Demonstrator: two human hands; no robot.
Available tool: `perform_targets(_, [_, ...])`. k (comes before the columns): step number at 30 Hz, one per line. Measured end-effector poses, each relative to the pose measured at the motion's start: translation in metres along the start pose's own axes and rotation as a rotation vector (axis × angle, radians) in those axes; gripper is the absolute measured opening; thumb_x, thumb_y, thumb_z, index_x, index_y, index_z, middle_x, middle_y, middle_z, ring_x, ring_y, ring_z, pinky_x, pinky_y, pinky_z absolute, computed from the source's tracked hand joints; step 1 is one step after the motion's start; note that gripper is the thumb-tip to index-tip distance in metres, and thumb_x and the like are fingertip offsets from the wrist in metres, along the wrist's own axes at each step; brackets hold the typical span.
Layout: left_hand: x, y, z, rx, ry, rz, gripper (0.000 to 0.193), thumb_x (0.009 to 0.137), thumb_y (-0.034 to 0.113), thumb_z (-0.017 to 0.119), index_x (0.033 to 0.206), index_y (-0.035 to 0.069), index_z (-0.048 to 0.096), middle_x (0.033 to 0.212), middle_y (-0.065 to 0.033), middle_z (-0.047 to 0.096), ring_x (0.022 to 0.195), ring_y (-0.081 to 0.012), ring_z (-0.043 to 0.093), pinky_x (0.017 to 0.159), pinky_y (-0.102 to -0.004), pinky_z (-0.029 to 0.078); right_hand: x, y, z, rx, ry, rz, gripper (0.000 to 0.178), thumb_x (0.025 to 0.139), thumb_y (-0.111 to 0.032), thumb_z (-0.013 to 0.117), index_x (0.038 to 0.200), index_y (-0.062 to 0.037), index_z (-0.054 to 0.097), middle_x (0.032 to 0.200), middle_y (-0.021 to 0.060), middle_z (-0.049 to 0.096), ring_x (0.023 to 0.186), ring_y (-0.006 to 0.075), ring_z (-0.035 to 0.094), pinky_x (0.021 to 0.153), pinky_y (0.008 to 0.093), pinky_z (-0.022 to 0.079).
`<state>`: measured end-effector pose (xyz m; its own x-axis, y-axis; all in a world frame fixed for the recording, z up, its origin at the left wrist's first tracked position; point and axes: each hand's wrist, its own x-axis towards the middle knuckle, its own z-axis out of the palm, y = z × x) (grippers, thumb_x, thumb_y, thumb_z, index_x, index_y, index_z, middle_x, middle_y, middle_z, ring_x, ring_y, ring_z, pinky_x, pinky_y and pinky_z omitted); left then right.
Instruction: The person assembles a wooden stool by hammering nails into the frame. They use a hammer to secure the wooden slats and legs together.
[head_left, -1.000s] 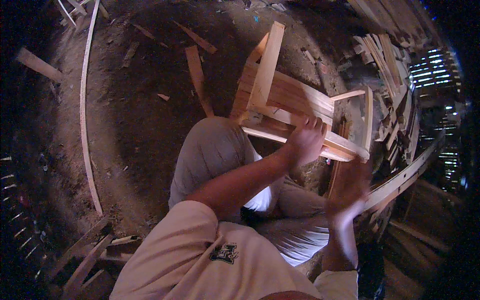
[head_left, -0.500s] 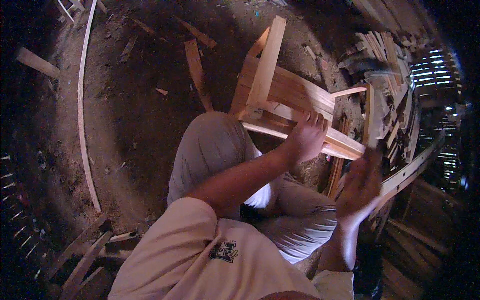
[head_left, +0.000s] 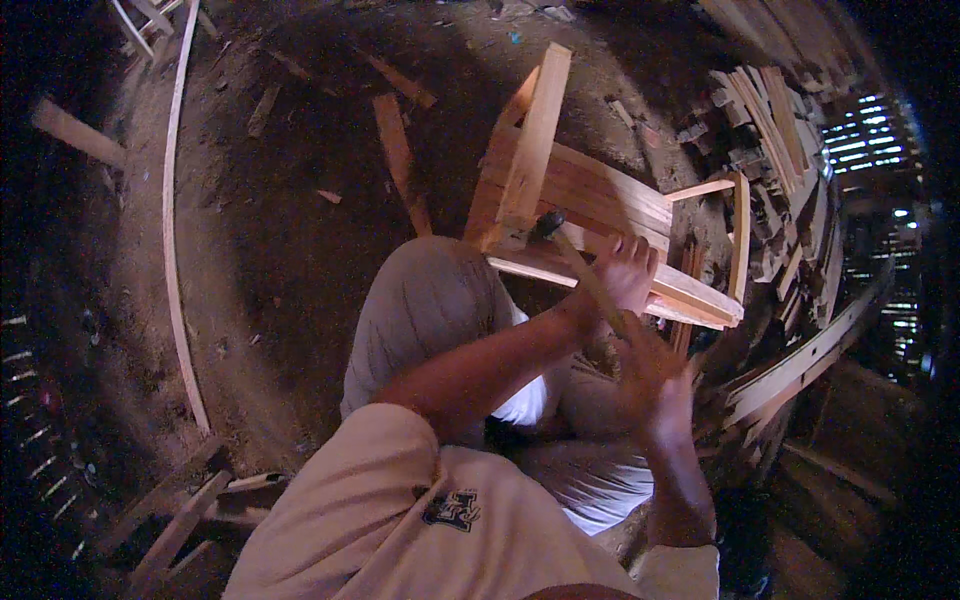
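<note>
An unfinished piece of wooden furniture with a slatted panel (head_left: 600, 185) and upright legs (head_left: 535, 140), perhaps a chair or stool, rests tilted just beyond my knees. My left hand (head_left: 628, 272) is closed round its near rail (head_left: 695, 298), fingers over the top edge. In my right hand (head_left: 655, 375), nearer to my body, is a hammer (head_left: 588, 275). Its pale wooden handle slants up to the left past my left hand, and its dark head is over the frame close to the base of the tall leg. The right fingers are somewhat blurred.
A heap of wood offcuts (head_left: 775, 150) lies at the right, and a long board (head_left: 800, 370) crosses below it. Loose strips (head_left: 395, 150) are scattered on the dirt floor (head_left: 280, 250). At the left runs a long thin batten (head_left: 170, 230); timber pieces (head_left: 185, 520) lie at lower left.
My right hand has swung left from beyond the rail's right end toward my left hand, and the hammer now shows clearly. The left hand keeps its grip on the rail.
</note>
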<state>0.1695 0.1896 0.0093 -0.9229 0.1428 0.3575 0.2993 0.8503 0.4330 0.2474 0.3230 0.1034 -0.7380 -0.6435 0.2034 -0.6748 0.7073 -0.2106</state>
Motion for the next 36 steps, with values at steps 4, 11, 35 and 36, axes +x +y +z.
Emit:
perform_targets(4, [-0.005, -0.006, 0.0, -0.01, 0.047, 0.002, 0.078, 0.085, 0.058, 0.071, 0.131, -0.003, 0.06, 0.128, -0.0206, 0.064, 0.125, -0.0358, 0.055, 0.108, -0.0514, 0.04, 0.05, -0.069, -0.056, -0.04, 0.296, 0.298, 0.033, 0.106, -0.008, 0.052, 0.134, 0.0053, 0.063, 0.101, 0.0149, 0.075, 0.082, 0.0295, 0.07, 0.076, 0.0384, 0.056])
perform_targets(11, [-0.005, -0.007, -0.005, 0.044, 0.043, 0.045, 0.071, 0.087, 0.058, 0.068, 0.125, -0.003, 0.062, 0.121, -0.0203, 0.065, 0.12, -0.0357, 0.057, 0.107, -0.051, 0.038, 0.031, -0.045, -0.039, 0.029, -0.006, 0.24, 0.034, 0.105, -0.013, 0.055, 0.134, 0.0041, 0.062, 0.112, 0.0203, 0.073, 0.096, 0.0331, 0.07, 0.083, 0.0427, 0.056])
perform_targets(35, [0.001, -0.001, 0.004, 0.088, 0.161, 0.064, 0.069, 0.085, 0.06, 0.069, 0.118, -0.001, 0.064, 0.115, -0.0172, 0.065, 0.114, -0.0326, 0.059, 0.101, -0.0491, 0.042, 0.017, -0.035, -0.036, -0.001, -0.015, 0.345, 0.035, 0.101, -0.007, 0.056, 0.134, 0.0036, 0.063, 0.109, 0.0225, 0.074, 0.098, 0.0295, 0.073, 0.084, 0.0394, 0.057])
perform_targets(36, [-0.002, -0.007, 0.007, 0.112, 0.202, 0.072, 0.067, 0.086, 0.06, 0.068, 0.115, -0.001, 0.064, 0.109, -0.0169, 0.066, 0.11, -0.0316, 0.062, 0.099, -0.0471, 0.044, 0.034, -0.049, -0.036, 0.055, -0.107, 0.308, 0.034, 0.102, -0.006, 0.056, 0.134, 0.0037, 0.063, 0.107, 0.0223, 0.073, 0.097, 0.0289, 0.072, 0.084, 0.0396, 0.057])
